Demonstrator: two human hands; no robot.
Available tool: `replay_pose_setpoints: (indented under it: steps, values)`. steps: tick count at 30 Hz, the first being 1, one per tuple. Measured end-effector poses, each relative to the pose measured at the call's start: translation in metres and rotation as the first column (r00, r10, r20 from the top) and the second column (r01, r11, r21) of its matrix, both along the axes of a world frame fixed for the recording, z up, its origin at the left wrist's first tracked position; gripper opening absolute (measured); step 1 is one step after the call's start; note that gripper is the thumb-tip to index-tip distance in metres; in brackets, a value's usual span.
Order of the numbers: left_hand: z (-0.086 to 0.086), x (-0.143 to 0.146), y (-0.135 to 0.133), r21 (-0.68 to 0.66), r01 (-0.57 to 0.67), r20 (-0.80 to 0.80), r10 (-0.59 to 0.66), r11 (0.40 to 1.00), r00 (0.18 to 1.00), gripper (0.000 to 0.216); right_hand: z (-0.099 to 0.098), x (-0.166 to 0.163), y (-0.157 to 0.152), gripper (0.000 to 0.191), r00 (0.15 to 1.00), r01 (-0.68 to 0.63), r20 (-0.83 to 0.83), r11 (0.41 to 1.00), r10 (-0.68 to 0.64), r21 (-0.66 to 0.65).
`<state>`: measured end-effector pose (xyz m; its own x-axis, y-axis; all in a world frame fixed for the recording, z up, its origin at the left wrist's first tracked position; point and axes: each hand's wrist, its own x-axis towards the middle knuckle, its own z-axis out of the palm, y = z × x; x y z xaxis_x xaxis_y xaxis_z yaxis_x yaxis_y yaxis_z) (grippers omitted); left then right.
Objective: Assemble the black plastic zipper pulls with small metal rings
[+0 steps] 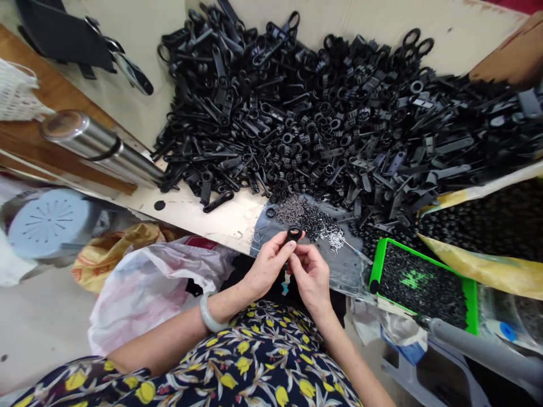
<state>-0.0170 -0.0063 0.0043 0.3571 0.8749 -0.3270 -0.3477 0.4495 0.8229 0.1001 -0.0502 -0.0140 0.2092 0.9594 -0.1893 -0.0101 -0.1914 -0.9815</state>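
Between the thumb and fingers of my left hand (268, 265) is a black plastic part with a ring-shaped end (294, 233), held just over the table's front edge. My right hand (313, 276) is closed in a pinch right beside it, fingertips at the part's lower side. What those right fingertips grip is hidden. Just beyond my hands, a dark mat (345, 271) carries small grey-brown pieces (291, 210), small black pieces (314, 223) and silvery pins (334, 238). A thin tool (357, 250) lies by the pins.
A big heap of black plastic parts (297, 113) covers the table's back. Right of the mat stands a green tray (472, 299) of small black pieces, near a yellow-edged bag (487, 260). At left are a steel flask (99, 144), a white bag (139, 288) and a blue-grey stool (51, 220).
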Motion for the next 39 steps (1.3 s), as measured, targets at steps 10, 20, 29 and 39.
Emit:
replay_pose_setpoints:
  steps: [10, 20, 29, 39]
  values:
    - [-0.001, -0.024, 0.006, -0.010, 0.103, 0.042, -0.103, 0.995, 0.994, 0.033, 0.020, 0.031, 0.007, 0.030, 0.958, -0.038, 0.285, 0.992, 0.003, 0.119]
    - [0.028, -0.053, 0.010, 0.174, 0.436, -0.275, -0.381, 0.883, 0.883, 0.039, 0.026, 0.005, 0.025, 0.041, 0.909, -0.328, -0.279, 0.945, 0.310, -0.017]
    - [0.014, -0.051, -0.007, 0.201, 0.217, -0.297, -0.152, 0.955, 0.943, 0.034, 0.019, -0.006, 0.024, 0.042, 0.915, -0.290, -0.302, 0.957, 0.268, -0.030]
    - [0.014, -0.065, 0.009, 0.213, 0.070, -0.031, -0.064, 0.975, 0.997, 0.030, 0.017, -0.014, 0.009, 0.068, 0.908, -0.270, -0.331, 0.963, 0.257, 0.006]
